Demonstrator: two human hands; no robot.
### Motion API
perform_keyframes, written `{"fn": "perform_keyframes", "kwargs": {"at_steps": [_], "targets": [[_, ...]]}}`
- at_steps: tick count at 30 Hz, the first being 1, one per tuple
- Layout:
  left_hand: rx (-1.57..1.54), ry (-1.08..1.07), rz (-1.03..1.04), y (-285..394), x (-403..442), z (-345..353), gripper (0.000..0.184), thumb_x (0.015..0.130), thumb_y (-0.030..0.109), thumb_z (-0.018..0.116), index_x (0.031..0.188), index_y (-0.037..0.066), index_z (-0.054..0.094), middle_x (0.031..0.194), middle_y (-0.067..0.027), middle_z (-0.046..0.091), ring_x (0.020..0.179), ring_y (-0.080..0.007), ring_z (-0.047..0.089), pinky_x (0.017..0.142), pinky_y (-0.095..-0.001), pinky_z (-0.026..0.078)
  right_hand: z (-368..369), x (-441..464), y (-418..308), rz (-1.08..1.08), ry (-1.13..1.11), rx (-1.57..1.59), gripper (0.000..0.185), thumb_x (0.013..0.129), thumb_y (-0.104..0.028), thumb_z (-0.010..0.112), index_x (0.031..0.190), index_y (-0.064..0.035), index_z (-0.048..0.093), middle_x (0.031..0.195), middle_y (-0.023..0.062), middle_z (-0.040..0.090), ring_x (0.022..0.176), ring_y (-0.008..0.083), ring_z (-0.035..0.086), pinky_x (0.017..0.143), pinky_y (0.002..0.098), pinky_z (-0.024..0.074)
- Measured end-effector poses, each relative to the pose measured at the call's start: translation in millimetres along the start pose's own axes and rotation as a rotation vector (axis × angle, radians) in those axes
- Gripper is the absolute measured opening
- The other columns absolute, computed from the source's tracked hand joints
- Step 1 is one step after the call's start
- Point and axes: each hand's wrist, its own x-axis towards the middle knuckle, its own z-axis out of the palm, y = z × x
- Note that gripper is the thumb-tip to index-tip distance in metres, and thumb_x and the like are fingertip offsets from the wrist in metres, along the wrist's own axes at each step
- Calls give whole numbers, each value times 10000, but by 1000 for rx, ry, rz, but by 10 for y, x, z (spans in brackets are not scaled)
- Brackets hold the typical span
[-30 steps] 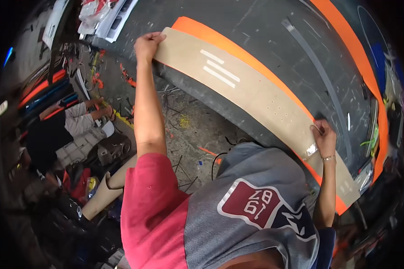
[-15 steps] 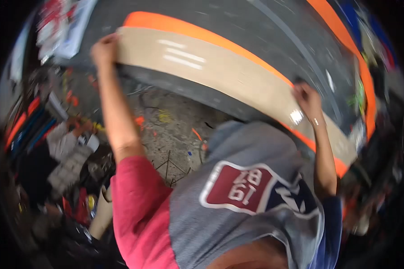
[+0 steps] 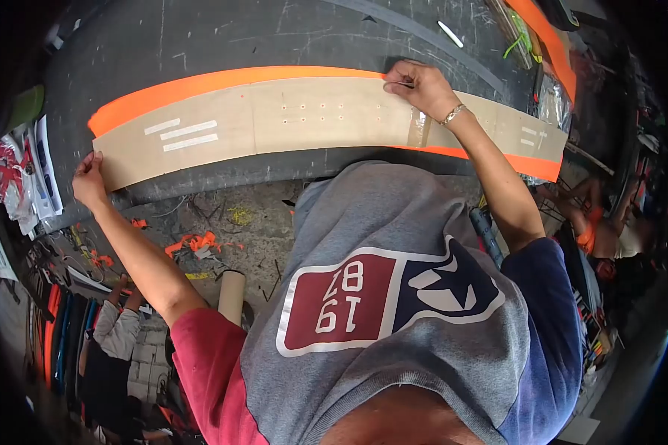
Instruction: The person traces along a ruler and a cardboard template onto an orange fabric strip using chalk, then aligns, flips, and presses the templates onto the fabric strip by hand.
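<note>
A long tan cardboard template with slots, small holes and a band of clear tape lies over an orange strip of material. The orange shows along the far edge and at the near right. My left hand pinches the template's left end at its lower corner. Over the far edge, right of the middle, my right hand is closed with fingers pressed together. A thin dark sliver shows at its fingertips, too small to name.
The dark worktable bears a white pen-like stick, a grey strip and another orange strip. Plastic-wrapped items lie at the left edge. Orange scraps litter the floor. Other people sit at lower left and right.
The view has turned, so the template now lies more level across it. My right hand appears farther left along the template's far edge; my left hand stays at the left end.
</note>
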Motion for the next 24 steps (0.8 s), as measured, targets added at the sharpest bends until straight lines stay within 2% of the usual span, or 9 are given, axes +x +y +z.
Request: {"fn": "perform_keyframes", "kwargs": {"at_steps": [2,5,9,11,14,16,18,20,24], "targets": [[-75,-12,-10,-113,66,57,330,818,360,813,1066,143,787,935,-35,775,871,-170,723,834,-304,516,-8,8,27,-6,-16,4,166,874,-170,758,984,-62,694,928,84,704,862,229,708,790,335,568],[-78,28,16,-188,79,108,297,819,339,807,1041,144,782,911,-48,771,869,-190,726,828,-327,523,-7,23,51,-8,-32,-6,168,869,-167,762,974,-58,691,922,83,704,858,225,707,787,332,568],[110,134,143,185,-168,19,238,826,311,786,1005,155,777,913,-80,757,888,-253,723,819,-386,539,-1,18,34,-15,-16,-2,156,877,-118,767,946,-11,677,875,51,675,783,122,652,763,279,556],[131,151,278,196,-264,110,201,905,274,678,1042,160,773,1024,-159,710,946,-358,684,827,-457,537,-39,9,-46,-28,-9,-4,151,878,-120,764,946,-15,679,878,51,675,778,127,650,768,286,554],[199,189,280,255,-349,249,299,960,304,571,1135,125,735,1114,-196,676,1033,-383,655,889,-464,516,-9,48,20,-58,8,-78,181,846,-167,788,930,-54,674,847,74,692,744,198,678,717,322,550],[202,113,150,577,-531,135,410,962,417,554,1196,118,709,1177,-205,670,1102,-388,637,933,-477,504,43,83,94,-55,1,-52,171,850,-157,785,933,-52,679,859,66,696,738,176,666,723,307,544],[299,-48,117,850,-682,-9,664,893,619,583,1288,90,652,1247,-229,647,1186,-396,603,988,-477,484,11,62,20,-23,-2,-56,164,856,-148,780,939,-48,680,866,62,698,737,156,659,726,297,540],[316,-143,138,1121,-897,-123,996,742,826,604,1365,50,579,1309,-251,610,1253,-403,563,1036,-500,452,49,90,142,3,-26,2,166,859,-142,777,945,-41,678,855,54,697,737,139,653,733,291,538],[321,-23,193,948,-916,119,1164,602,863,697,1362,-6,546,1332,-270,579,1277,-421,532,1071,-529,415,15,82,76,19,-42,-53,178,862,-138,779,952,-25,675,815,43,686,735,116,640,734,278,532]]}}
